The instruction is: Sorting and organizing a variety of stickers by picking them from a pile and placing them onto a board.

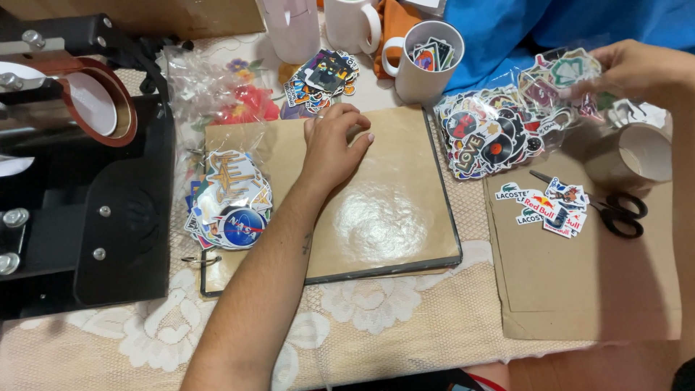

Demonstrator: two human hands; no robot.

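My left hand [334,139] rests palm down, fingers loosely curled, on the top edge of a glossy tan sheet [384,210] that lies on a dark-framed board. My right hand [637,69] is raised at the upper right and pinches a clear plastic bag of colourful stickers [499,134] by its top end. The bag's lower part lies on the table. Another clear bag of stickers [230,199] lies on the left part of the tan sheet, close to my left forearm.
A black mug press [87,159] fills the left side. White mugs [423,54] stand at the back, one holding stickers, with a loose sticker pile [322,76] nearby. A brown envelope [579,268] at right carries several stickers, black scissors [615,212] and a tape roll [637,156]. Blue cloth lies behind.
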